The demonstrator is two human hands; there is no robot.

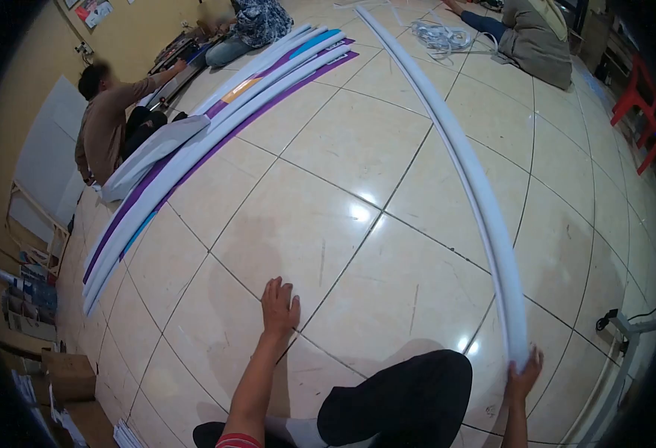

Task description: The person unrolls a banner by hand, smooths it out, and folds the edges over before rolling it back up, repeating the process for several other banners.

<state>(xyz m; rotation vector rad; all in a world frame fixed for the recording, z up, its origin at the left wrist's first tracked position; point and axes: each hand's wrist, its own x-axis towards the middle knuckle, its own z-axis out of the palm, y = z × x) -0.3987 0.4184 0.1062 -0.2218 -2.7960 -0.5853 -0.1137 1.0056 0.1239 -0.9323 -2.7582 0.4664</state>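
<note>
Two bare hands are nearest. The right hand [524,373] is at the near end of a long white roll [497,216]; whether its fingers grasp it cannot be told. The left hand [278,308] is open, fingers spread, above or on the tiled floor [320,194]. The roll lies along the floor. Farther left, purple-and-white rolls [268,86] lie near a seated person [111,119]. Farthest, coiled white strip [440,37] lies right of the roll.

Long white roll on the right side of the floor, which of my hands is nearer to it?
Right. Your right hand is at the near end of the long white roll; your left hand is over the floor tiles, off to its left.
</note>
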